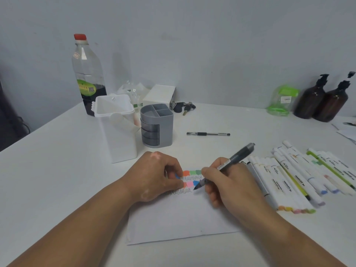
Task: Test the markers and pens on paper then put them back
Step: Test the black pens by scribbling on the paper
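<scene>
Right hand (227, 182) pinches a dark pen (234, 160), tip touching the paper (173, 222) beside coloured swatches and black scribbles. Left hand (156, 174), fingers curled, presses down the sheet's far end. Paper lies near the desk's (57, 170) front edge. Markers (292, 176) lie in a row toward the right edge. A second pen (208, 134) lies mid-desk.

The left hand (154, 176) lies knuckles-up, fingers (173, 168) curled under. The right hand (229, 184) pinches a dark grey pen (238, 155) in its fingers.
</scene>
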`<state>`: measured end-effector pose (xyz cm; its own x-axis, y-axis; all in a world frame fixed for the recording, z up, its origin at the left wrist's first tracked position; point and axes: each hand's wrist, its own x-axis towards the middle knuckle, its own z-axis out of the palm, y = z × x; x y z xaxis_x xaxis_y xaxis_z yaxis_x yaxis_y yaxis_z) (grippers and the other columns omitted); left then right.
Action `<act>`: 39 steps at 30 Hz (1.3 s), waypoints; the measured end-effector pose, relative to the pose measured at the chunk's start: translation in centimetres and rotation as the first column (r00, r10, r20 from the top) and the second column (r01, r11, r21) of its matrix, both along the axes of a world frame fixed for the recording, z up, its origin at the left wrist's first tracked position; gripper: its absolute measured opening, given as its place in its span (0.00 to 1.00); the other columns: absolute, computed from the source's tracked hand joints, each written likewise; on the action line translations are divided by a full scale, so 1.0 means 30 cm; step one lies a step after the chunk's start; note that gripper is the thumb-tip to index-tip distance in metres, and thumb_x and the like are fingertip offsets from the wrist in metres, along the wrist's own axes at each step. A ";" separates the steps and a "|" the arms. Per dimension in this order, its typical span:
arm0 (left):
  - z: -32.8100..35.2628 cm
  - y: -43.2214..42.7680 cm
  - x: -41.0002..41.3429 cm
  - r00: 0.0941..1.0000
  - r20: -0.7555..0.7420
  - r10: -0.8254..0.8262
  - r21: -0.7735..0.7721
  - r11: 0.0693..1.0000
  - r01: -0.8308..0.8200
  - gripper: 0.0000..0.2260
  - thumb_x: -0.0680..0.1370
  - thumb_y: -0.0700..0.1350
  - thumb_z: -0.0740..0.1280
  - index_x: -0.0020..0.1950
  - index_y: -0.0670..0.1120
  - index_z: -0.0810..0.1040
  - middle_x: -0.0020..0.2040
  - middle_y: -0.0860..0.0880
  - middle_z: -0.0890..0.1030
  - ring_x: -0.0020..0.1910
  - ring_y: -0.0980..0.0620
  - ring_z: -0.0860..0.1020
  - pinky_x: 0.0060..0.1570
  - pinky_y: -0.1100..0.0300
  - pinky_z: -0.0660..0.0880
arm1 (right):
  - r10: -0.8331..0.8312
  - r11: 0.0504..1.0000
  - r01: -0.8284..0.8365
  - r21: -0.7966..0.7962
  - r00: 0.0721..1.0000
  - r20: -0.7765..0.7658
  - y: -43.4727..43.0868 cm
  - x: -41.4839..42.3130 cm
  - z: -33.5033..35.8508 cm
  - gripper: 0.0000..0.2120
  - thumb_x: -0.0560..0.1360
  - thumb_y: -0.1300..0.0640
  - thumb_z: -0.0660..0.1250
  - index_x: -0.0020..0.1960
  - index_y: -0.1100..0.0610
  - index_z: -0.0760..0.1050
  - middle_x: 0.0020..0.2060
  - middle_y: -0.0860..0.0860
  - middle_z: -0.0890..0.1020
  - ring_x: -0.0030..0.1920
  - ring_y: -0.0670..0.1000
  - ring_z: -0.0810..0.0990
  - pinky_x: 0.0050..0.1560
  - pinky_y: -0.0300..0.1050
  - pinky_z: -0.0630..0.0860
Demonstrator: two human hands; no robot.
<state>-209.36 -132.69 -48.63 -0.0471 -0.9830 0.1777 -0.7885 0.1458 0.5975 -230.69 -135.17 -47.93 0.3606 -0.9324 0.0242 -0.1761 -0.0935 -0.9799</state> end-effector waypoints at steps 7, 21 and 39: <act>0.005 0.001 -0.001 1.000 0.022 -0.006 0.012 1.000 0.006 0.05 0.70 0.53 0.79 0.42 0.55 0.85 0.33 0.61 0.81 0.33 0.60 0.77 0.35 0.70 0.71 | -0.011 0.993 -0.015 -0.120 0.977 -0.213 0.006 0.006 -0.006 0.04 0.72 0.58 0.70 0.39 0.53 0.82 0.27 0.55 0.83 0.27 0.53 0.80 0.32 0.48 0.78; 0.003 -0.001 -0.003 0.998 0.066 0.007 0.033 0.999 -0.009 0.05 0.71 0.56 0.77 0.42 0.57 0.86 0.35 0.60 0.82 0.39 0.62 0.77 0.36 0.72 0.71 | -0.072 0.991 0.031 -0.131 0.942 -0.327 0.012 0.012 0.001 0.07 0.72 0.58 0.69 0.36 0.51 0.80 0.26 0.52 0.82 0.25 0.47 0.77 0.29 0.39 0.74; -0.004 -0.010 0.005 0.997 0.078 -0.002 0.043 0.999 -0.002 0.04 0.71 0.56 0.77 0.41 0.59 0.86 0.36 0.68 0.79 0.38 0.63 0.77 0.35 0.70 0.71 | -0.145 0.975 0.050 -0.219 0.885 -0.442 0.009 0.000 0.012 0.06 0.72 0.55 0.69 0.36 0.53 0.79 0.29 0.49 0.83 0.27 0.44 0.75 0.28 0.33 0.70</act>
